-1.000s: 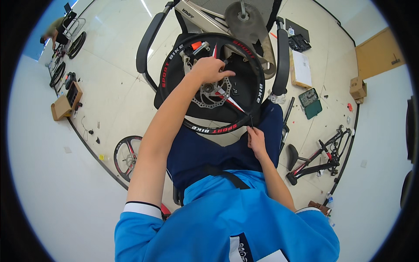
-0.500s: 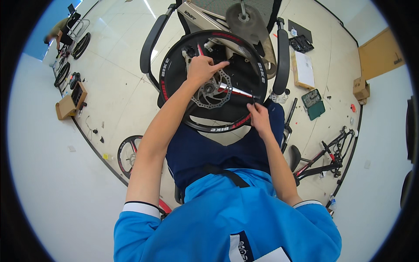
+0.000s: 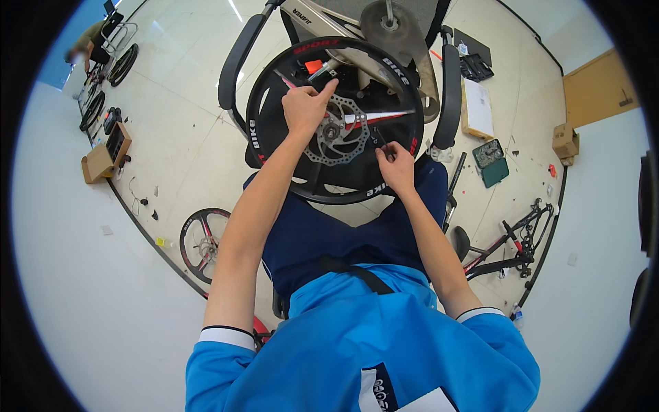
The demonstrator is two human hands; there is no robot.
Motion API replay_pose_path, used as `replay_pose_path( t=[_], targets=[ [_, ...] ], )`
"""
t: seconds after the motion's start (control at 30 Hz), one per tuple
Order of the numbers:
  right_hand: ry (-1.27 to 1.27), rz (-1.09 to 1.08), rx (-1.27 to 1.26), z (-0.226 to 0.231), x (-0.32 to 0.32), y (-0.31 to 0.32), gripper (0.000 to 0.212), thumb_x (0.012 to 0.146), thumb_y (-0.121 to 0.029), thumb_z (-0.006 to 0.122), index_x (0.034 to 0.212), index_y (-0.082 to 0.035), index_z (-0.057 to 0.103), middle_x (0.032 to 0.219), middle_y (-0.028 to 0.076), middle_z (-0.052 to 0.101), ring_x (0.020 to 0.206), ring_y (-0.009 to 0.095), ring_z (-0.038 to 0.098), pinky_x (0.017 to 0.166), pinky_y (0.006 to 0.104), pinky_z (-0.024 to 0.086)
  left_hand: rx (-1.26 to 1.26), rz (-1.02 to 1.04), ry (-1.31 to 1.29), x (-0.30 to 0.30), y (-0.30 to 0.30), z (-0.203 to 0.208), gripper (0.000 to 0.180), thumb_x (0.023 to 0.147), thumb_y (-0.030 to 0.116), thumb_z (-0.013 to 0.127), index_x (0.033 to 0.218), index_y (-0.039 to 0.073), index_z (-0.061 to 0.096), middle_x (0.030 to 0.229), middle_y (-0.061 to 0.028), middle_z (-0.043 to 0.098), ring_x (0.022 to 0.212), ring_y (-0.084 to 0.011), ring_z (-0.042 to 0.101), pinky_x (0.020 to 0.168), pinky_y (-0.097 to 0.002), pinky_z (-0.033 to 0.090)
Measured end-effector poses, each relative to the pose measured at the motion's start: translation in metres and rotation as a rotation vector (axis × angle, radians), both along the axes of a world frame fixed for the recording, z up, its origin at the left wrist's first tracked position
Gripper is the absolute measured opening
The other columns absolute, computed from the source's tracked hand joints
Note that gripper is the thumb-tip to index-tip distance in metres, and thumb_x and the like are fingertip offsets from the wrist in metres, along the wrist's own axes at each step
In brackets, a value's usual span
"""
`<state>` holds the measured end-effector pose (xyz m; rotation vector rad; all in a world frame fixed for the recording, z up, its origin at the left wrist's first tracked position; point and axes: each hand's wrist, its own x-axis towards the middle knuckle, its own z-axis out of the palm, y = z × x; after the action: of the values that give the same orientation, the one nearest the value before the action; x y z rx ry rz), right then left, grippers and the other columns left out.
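A black bicycle wheel (image 3: 412, 88) with red and white spokes lies across a chair in front of me, above my lap. Its silver brake disc (image 3: 317, 152) faces up around the hub. My left hand (image 3: 305, 108) is closed around a spoke at the upper left of the disc, with the index finger stretched out; the finger undersides are hidden. Over the lower right of the wheel, my right hand (image 3: 397, 168) pinches a thin dark tool (image 3: 376, 139), perhaps a hex key, whose tip lies near the disc's edge.
A pale bicycle frame (image 3: 322, 24) leans on the chair behind the wheel, between black armrests (image 3: 449, 96). Another wheel (image 3: 204, 244) stands lower left, a dark frame (image 3: 508, 247) lower right. A green case (image 3: 493, 165) and a box (image 3: 103, 161) are on the floor. A person works far left.
The wheel has turned counterclockwise, and my left hand has shifted slightly left with it. My right hand has moved left and inward from the rim toward the disc, still pinching the thin tool.
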<state>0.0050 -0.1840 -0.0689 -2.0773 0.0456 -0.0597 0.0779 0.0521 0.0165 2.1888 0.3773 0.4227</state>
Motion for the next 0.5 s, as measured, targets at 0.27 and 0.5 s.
replay_pose_path(
  t=[0.27, 0.5],
  targets=[
    [0.381, -0.037, -0.102, 0.014, 0.027, 0.040, 0.035, 0.093, -0.012, 0.060, 0.116, 0.013, 0.051, 0.092, 0.030, 0.071, 0.058, 0.039, 0.071, 0.056, 0.0432, 0.061, -0.097, 0.127, 0.033, 0.007, 0.017, -0.037, 0.064, 0.079, 0.059, 0.080, 0.067, -0.004, 0.074, 0.055, -0.0169, 0.065, 0.057, -0.0314, 0.070, 0.064, -0.0392, 0.055],
    [0.341, -0.146, -0.262, -0.018, 0.036, 0.046, 0.027, 0.094, -0.013, 0.059, 0.106, 0.011, 0.057, 0.099, 0.035, 0.069, 0.089, 0.047, 0.071, 0.080, 0.0501, 0.058, -0.073, 0.162, 0.023, 0.003, 0.011, -0.039, 0.064, 0.080, 0.058, 0.080, 0.067, -0.005, 0.074, 0.054, -0.0165, 0.064, 0.056, -0.0308, 0.069, 0.063, -0.0386, 0.055]
  ],
)
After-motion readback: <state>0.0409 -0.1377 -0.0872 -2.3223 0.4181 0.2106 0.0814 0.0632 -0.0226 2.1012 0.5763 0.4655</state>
